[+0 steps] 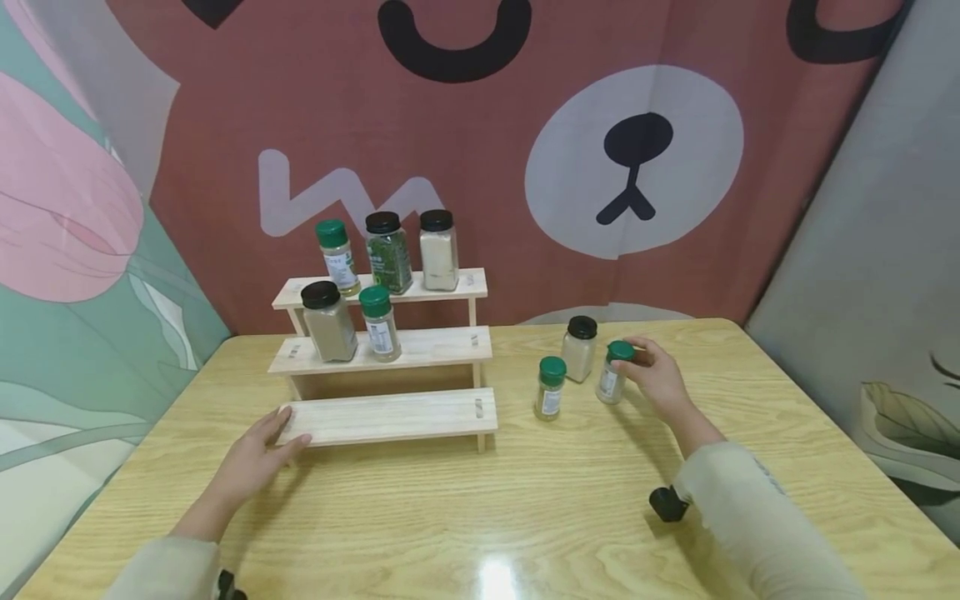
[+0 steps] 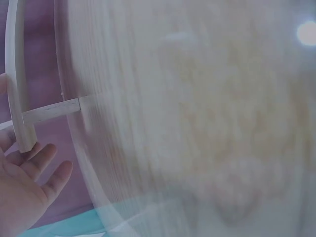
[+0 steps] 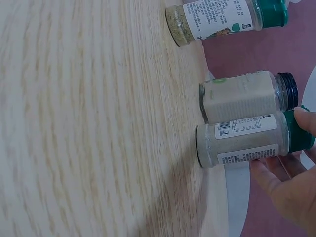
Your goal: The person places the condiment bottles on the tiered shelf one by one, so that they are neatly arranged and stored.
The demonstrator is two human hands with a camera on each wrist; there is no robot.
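Note:
My left hand (image 1: 258, 454) holds the left end of the lowest step of a wooden three-tier spice rack (image 1: 390, 417). In the left wrist view its fingers (image 2: 42, 163) lie along the shelf end (image 2: 17, 74), loosely bent. With thumb and fingers, my right hand (image 1: 660, 379) grips a green-lidded spice jar (image 1: 611, 383) near its lid; the jar stands upright at the table's right side. Just beside it are a black-lidded jar (image 1: 579, 350) and another green-lidded jar (image 1: 551, 390). The right wrist view shows the gripped jar (image 3: 242, 140) with white printed labels.
On the top tier stand a green-lidded jar (image 1: 339, 258), a jar of green herbs (image 1: 388, 254) and a black-lidded jar (image 1: 439, 250). The middle tier bears a larger black-lidded jar (image 1: 328, 325) and a green-lidded jar (image 1: 381, 327). A printed curtain (image 1: 480, 150) hangs behind the wooden table (image 1: 480, 517).

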